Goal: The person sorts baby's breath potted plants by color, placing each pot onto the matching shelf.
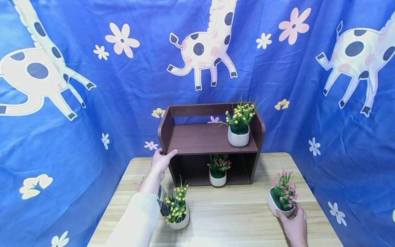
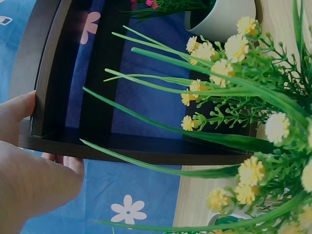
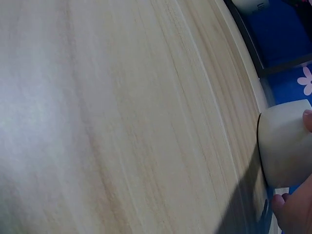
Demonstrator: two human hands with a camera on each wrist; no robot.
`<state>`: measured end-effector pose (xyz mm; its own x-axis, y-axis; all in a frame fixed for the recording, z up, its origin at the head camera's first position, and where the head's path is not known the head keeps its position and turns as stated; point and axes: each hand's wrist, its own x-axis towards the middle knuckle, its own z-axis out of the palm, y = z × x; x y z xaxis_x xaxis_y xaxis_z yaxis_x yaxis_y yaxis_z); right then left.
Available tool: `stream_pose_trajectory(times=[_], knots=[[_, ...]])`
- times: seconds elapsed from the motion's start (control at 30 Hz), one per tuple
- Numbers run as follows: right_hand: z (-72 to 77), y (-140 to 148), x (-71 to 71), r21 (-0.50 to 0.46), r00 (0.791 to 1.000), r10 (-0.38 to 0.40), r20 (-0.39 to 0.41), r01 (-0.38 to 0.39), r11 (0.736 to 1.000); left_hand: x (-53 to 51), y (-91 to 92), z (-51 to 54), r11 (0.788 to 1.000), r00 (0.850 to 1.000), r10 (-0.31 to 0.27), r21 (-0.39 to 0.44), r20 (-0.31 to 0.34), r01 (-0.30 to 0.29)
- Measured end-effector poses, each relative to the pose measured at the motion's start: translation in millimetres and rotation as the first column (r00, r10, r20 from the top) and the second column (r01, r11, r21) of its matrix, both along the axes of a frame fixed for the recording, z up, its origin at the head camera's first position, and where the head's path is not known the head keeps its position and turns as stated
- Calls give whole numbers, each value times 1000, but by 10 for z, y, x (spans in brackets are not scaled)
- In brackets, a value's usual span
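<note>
A dark brown two-tier shelf (image 1: 197, 139) stands at the back of the table. My left hand (image 1: 158, 164) grips its left side at the middle board; in the left wrist view the thumb (image 2: 19, 109) lies on the front and the fingers reach behind the side panel. At the right, my right hand (image 1: 295, 223) holds a white pot of pink flowers (image 1: 279, 202) by its near side, thumb and fingers on either side. Whether that pot touches the table cannot be told. The right wrist view shows only part of the white pot (image 3: 285, 144) and fingertips.
A yellow-flowered pot (image 1: 238, 137) sits on the top board's right, and a pink-flowered pot (image 1: 217, 179) on the lower level. Another yellow-flowered pot (image 1: 179, 223) stands by my left forearm, which partly hides a further pot (image 1: 162, 193). Blue curtains (image 1: 132, 85) surround the wooden table (image 1: 228, 219).
</note>
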<state>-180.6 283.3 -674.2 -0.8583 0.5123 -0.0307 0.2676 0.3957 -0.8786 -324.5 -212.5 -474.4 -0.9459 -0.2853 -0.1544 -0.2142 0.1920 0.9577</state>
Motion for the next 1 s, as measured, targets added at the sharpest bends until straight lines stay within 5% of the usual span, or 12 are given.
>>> stream_pose_trajectory(times=[0.43,0.7,1.0], knots=[[-48,72,-61,-136,998,53,-27,-57,989,-8,3,-5,1000,1000,2,-7,-2,-2],[-98,82,-57,78,998,64,-24,-62,995,-3,6,-7,1000,1000,-1,-7,4,1],[-87,54,-62,86,998,48,-28,-45,995,-3,7,-12,1000,1000,3,1,0,-3]])
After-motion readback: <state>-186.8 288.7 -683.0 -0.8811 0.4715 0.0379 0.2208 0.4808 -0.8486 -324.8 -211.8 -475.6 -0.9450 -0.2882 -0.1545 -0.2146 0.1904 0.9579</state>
